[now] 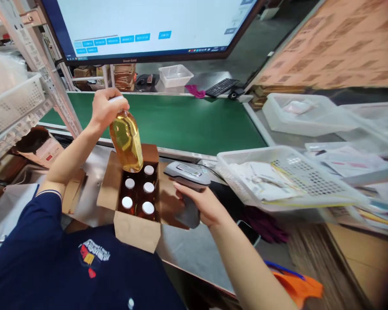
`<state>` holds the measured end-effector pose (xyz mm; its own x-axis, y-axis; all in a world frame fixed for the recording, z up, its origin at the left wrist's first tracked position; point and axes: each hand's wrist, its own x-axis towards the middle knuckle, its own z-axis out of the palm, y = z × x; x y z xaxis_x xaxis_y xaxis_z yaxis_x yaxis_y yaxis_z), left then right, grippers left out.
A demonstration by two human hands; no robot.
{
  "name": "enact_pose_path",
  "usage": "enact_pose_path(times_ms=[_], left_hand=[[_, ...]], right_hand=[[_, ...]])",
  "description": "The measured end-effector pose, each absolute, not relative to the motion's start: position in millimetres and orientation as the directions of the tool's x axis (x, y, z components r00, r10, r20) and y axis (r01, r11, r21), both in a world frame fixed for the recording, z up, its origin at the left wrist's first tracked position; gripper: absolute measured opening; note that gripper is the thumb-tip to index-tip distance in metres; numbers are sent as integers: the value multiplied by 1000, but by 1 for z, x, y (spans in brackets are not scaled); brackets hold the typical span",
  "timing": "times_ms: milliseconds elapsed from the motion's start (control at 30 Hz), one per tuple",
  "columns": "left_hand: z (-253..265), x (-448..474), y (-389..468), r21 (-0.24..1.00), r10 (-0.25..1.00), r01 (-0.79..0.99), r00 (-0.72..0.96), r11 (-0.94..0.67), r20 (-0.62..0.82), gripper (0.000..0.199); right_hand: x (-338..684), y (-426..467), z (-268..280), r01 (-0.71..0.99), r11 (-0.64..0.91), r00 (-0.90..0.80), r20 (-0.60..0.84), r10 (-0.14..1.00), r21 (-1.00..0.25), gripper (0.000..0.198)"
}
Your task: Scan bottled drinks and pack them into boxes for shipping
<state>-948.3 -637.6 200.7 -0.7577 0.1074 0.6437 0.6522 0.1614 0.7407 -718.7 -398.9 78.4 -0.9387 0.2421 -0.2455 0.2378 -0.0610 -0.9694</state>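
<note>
My left hand (pixel 105 107) grips the white cap end of a bottle of amber liquid (pixel 127 142) and holds it tilted above an open cardboard box (pixel 134 230). Inside the box stand several more bottles with white caps (pixel 148 208). My right hand (pixel 202 204) holds a grey handheld barcode scanner (pixel 187 174) just right of the box, its head turned toward the lifted bottle.
A green conveyor belt (pixel 187 120) runs behind the box, under a large monitor (pixel 148 26). White plastic baskets (pixel 287 176) with papers sit at the right. Shelving with a basket (pixel 13 103) stands at the left. A keyboard (pixel 221 87) lies beyond the belt.
</note>
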Motion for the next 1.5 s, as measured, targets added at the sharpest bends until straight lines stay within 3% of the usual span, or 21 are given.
enact_pose_path(times_ms=[100,200,367,533,633,767,867,967,1067,1133,1267,1400,1500], left_hand=[[193,-943,-632,725,139,651,-758,224,637,12],[178,-931,-626,647,246,684,-728,339,640,12],[143,-910,-623,424,448,717,-685,553,575,16],[114,-911,-615,114,549,669,-684,734,481,30],[96,-915,-608,-51,664,680,-693,731,281,39],[66,-917,-599,-165,759,758,-647,631,-67,45],[51,-912,-584,-220,817,824,-558,523,-147,37],[46,-906,-560,-194,895,895,-428,401,-124,45],[40,-904,-542,-130,879,906,-422,402,-223,57],[33,-906,-540,-121,851,892,-451,435,-269,52],[32,-911,-553,-85,863,885,-466,458,-197,47],[66,-912,-570,70,863,865,-501,496,71,37],[108,-914,-578,395,734,828,-545,397,406,27]], right_hand=[[-706,-394,75,268,-96,-924,-284,257,-959,57],[-687,-386,69,311,-140,-892,-339,299,-940,58],[-646,-368,48,261,-195,-844,-322,429,-945,54],[-613,-363,22,150,-325,-772,-316,552,-934,54],[-602,-366,9,121,-376,-759,-330,562,-919,53],[-595,-367,-2,136,-398,-738,-361,571,-907,52],[-594,-366,-4,113,-419,-727,-362,583,-901,54],[-598,-368,-2,60,-420,-749,-319,581,-906,52],[-608,-374,-2,28,-426,-764,-295,574,-904,50],[-614,-379,-4,20,-431,-769,-289,570,-902,50],[-618,-381,-4,72,-374,-794,-280,539,-925,48],[-620,-373,9,114,-255,-824,-235,515,-960,44],[-631,-369,20,107,-178,-833,-186,520,-978,42]])
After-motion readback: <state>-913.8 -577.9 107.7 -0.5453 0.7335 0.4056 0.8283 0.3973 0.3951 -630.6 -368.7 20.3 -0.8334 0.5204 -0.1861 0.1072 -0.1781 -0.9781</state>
